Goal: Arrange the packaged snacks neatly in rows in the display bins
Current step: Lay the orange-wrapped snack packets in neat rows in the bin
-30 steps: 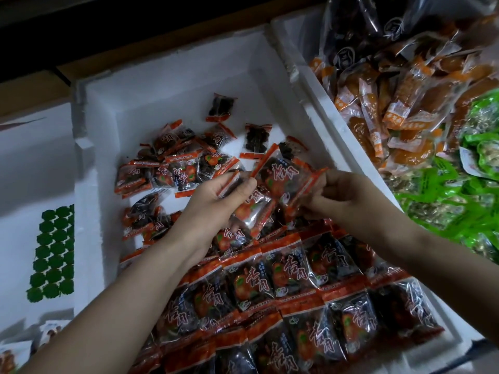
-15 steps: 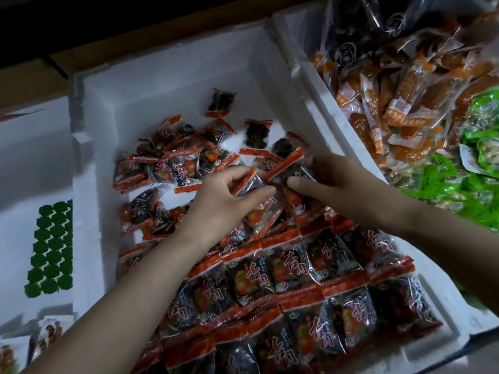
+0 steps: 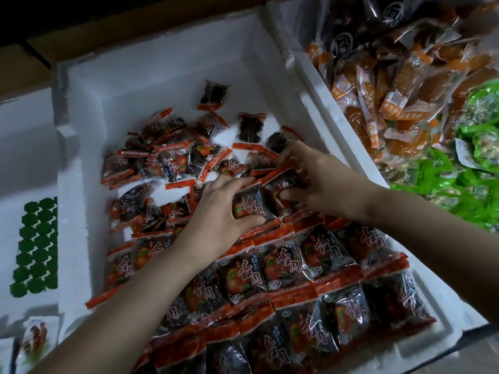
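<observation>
Both hands have lowered onto the frame's centre: left hand [image 3: 220, 211] pinches a packet [image 3: 252, 207], right hand [image 3: 320, 182] grips its neighbour [image 3: 283, 181]. They look slippery and may slide, disturbing the finished rows [image 3: 294, 268] below.

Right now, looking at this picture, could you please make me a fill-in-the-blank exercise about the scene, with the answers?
1. The left hand pinches a red packet between fingers and ____; the right hand grips another.
2. The red packets lie in a ____ foam bin.
3. Nearest the camera they form tidy ____; loose packets lie beyond the hands.
4. The neighbouring bin holds orange packets and bright ____ ones.
Answers: thumb, white, rows, green.
</observation>
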Tool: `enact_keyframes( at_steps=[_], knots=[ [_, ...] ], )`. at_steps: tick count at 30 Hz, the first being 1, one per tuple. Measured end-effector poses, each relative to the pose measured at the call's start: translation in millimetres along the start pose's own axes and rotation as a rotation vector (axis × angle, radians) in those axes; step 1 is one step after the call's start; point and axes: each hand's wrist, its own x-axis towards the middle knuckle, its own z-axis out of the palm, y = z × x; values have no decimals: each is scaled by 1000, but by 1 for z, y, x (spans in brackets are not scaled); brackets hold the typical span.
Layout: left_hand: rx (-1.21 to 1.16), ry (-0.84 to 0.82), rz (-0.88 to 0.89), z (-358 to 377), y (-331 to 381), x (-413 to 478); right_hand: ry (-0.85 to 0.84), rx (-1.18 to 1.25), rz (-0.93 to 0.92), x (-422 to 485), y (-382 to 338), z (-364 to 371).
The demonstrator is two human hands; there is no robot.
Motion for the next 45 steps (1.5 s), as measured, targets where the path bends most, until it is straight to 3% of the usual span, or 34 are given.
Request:
enact_keyframes(
  at_steps=[10,14,21,25,29,32,38,45],
  knots=[
    [41,-71,30,8,-2,-2,114,110,47,9,9,-9],
    [57,-93,43,9,-4,2,-13,-47,-50,9,14,-4],
    [190,-106,143,10,-8,2,-36,-400,-221,6,19,-2],
    [230,-102,140,3,-3,5,-6,-222,-141,15,11,-10],
    [66,24,75,-7,-3,29,90,-122,-51,42,10,-21],
    [20,75,0,-5,-9,63,23,-236,-18,66,17,-25],
    [187,-41,-166,10,-12,107,-199,-645,-50,100,27,-18],
    [-260,-146,-253,11,-13,120,-248,-797,-198,111,30,-24]
  ],
)
